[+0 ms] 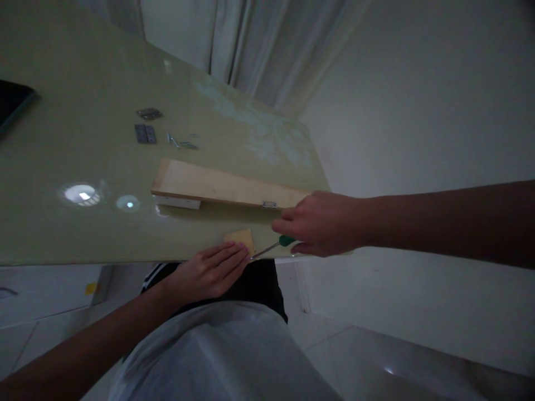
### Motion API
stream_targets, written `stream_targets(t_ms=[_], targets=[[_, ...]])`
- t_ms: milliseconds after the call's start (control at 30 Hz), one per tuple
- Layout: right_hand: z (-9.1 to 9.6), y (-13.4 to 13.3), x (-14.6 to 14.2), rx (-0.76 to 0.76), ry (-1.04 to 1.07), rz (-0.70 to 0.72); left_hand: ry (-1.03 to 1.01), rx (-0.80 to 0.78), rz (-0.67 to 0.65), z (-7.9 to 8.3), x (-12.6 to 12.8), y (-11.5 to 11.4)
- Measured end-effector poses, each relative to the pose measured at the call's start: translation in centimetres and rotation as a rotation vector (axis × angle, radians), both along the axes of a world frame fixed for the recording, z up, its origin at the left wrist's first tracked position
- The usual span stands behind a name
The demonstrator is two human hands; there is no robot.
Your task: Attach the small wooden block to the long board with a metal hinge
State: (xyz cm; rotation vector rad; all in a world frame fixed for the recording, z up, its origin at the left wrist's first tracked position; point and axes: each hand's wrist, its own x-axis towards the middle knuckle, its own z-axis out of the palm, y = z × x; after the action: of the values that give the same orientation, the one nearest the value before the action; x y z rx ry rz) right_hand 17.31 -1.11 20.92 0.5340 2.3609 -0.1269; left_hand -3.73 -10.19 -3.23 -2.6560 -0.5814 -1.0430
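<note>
A screwdriver with a green handle (286, 240) is gripped in my right hand (321, 224), its metal shaft pointing left and down. Its tip reaches the fingertips of my left hand (217, 268) at the table's front edge. Under those fingers is a flat, pale yellow square piece (240, 236); my left thumb is hidden, and its material is unclear. Just beyond lies a long light wooden board (209, 182), with a small metal hinge (270, 204) on its near edge. A white block (178, 201) sits beneath the board's left end. My right hand covers the board's right end.
Several loose screws (181, 142) lie behind the board. Left of them are a dark hinge (145, 133) and more metal hinge pieces (149, 113). A black flat object (14, 103) rests at the far left of the glossy table (83, 161). A wall (418, 111) bounds the right side.
</note>
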Motion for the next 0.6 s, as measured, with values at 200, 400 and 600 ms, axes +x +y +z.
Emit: stream_targets(t_ms=[200, 400, 600], targets=[[-0.6, 0.1, -0.2, -0.255, 0.090, -0.121, 0.007, 0.000, -0.003, -0.1, -0.1, 0.1], [-1.3, -0.7, -1.4, -0.261, -0.124, -0.644, -0.017, 0.013, 0.002, -0.3, -0.1, 0.0], [0.0, 0.2, 1.2, -0.056, 0.106, 0.488, -0.008, 0.019, 0.012, -0.1, 0.0, 0.0]])
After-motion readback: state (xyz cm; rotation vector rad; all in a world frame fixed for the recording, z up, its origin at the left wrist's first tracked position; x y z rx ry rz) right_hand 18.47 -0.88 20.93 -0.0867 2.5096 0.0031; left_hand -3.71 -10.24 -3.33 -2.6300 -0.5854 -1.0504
